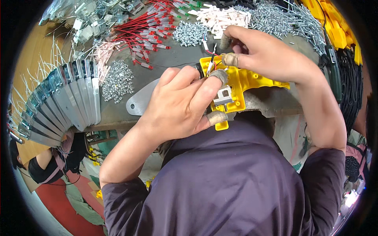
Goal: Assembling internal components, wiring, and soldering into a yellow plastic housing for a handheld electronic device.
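My left hand grips a yellow plastic housing half, with the thumb at its near edge and a covered fingertip pressing near the wires. A silvery metal bracket sits in the housing. From under my left hand a flat grey metal plate with a hole sticks out leftward; where it meets the housing is hidden. Black and white wires rise from the housing's far end. My right hand hovers just beyond them, its covered thumb and forefinger apart with nothing visible between.
Fanned metal plates with wires stand at left. Small nuts, red-wired indicator lights, more nuts, white sleeves and screws lie in piles across the bench. Yellow housings and black cords are at right.
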Tool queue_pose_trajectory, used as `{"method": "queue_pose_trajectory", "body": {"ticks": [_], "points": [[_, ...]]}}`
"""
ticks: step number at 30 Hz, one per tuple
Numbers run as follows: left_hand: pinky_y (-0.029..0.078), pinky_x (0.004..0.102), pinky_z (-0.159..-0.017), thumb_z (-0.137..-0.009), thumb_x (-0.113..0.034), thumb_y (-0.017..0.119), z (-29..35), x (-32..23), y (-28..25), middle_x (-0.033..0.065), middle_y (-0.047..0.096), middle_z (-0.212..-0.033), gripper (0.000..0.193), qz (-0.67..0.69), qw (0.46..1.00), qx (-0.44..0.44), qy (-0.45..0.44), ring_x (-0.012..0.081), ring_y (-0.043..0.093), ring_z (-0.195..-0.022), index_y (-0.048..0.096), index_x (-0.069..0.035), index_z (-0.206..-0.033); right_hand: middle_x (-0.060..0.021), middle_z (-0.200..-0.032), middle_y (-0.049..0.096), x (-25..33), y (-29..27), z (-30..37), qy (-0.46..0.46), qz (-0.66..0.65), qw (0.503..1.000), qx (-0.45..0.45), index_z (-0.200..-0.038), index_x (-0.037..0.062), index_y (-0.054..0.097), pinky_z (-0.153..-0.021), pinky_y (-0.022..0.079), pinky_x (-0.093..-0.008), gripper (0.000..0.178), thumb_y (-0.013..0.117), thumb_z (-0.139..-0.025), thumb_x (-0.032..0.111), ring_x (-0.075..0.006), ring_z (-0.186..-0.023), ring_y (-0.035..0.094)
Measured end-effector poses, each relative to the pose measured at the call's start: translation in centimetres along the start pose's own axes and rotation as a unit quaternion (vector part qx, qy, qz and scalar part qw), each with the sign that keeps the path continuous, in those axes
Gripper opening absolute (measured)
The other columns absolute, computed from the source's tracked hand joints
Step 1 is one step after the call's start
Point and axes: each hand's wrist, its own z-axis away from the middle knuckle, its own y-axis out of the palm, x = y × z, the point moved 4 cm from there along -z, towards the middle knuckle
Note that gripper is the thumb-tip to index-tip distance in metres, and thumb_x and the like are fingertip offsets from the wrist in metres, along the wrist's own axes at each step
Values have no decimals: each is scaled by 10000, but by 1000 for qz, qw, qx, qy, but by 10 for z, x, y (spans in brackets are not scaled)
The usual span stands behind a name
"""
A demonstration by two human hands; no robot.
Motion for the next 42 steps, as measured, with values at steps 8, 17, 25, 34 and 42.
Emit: {"method": "queue_pose_trajectory", "body": {"ticks": [8, 17, 25, 34, 42], "points": [[361, 396, -713, -780, -443, 711, 2, -4, -1, 23, 547, -749, 625, -10, 1000, -4, 15, 248, 531, -768, 494, -30, -1196, -166, -796, 574, 10, -10, -11, -21, 74, 997, -9, -1023, 13, 525, -701, 454, -407, 296, 400, -987, 279, -313, -756, 572], [369, 385, -711, -733, -369, 752, 3, -5, -3, 9, 560, -756, 583, -18, 1000, -16, 5, 235, 535, -767, 513, -44, -1154, -159, -763, 580, 12, -12, -19, 37, 105, 993, 46, -907, -1, 580, -654, 440, -376, 291, 610, -901, 289, -257, -714, 559], [376, 384, -713, -685, -324, 786, 1, -5, -2, 6, 570, -762, 600, -8, 1000, -17, 2, 234, 537, -775, 518, -54, -1150, -102, -767, 595, 4, -7, -22, -6, 5, 999, 31, -945, -9, 528, -672, 464, -347, 279, 707, -800, 148, -211, -736, 572], [370, 383, -712, -683, -307, 789, 1, -6, 0, 3, 561, -753, 603, -15, 1000, -16, 4, 227, 531, -767, 519, -51, -1158, -195, -836, 627, 8, -4, -14, 46, 139, 985, 94, -1047, -15, 504, -695, 482, -425, 392, 716, -757, 142, -361, -814, 628], [370, 383, -714, -685, -298, 786, 0, -7, -1, 6, 559, -753, 596, -26, 999, -20, 6, 229, 531, -768, 525, -47, -1159, -87, -838, 600, 7, -19, -18, 16, -83, 993, 83, -1013, -32, 576, -659, 455, -306, 381, 688, -854, 296, -125, -760, 527]]}}
